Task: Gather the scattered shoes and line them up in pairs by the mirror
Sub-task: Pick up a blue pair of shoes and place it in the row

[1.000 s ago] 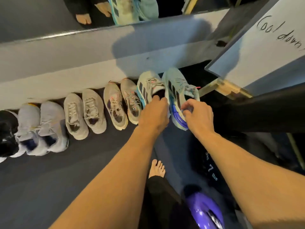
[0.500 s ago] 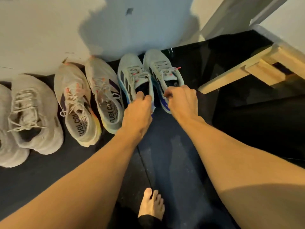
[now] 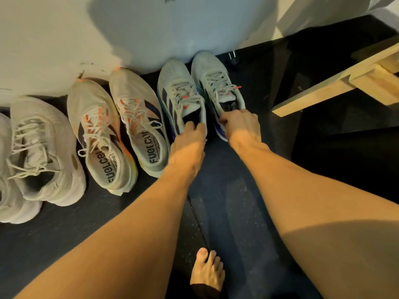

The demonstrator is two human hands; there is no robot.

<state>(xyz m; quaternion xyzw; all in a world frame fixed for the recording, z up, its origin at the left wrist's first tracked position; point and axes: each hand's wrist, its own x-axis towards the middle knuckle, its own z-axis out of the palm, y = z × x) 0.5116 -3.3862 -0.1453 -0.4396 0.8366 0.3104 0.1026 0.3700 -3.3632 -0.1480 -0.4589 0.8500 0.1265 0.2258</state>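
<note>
A pair of pale mint running shoes with dark stripes stands on the dark floor, toes against the white ledge. My left hand (image 3: 190,139) grips the heel of the left mint shoe (image 3: 179,91). The heel collar of the right mint shoe (image 3: 216,83) is gripped by my right hand (image 3: 241,126). To their left stands a beige pair with orange laces (image 3: 116,130). Further left sits a plain cream shoe (image 3: 43,147), with its partner (image 3: 10,190) cut off by the frame's left edge.
The white ledge (image 3: 64,50) runs along the back; the mirror itself is out of view. A pale wooden stand foot (image 3: 336,83) lies on the floor to the right of the mint pair. My bare foot (image 3: 207,270) stands on the dark mat below.
The mint pair came down from a tilted hold and now stands flat with toes at the ledge. My head moved lower and closer, so the mirror and board left the view.
</note>
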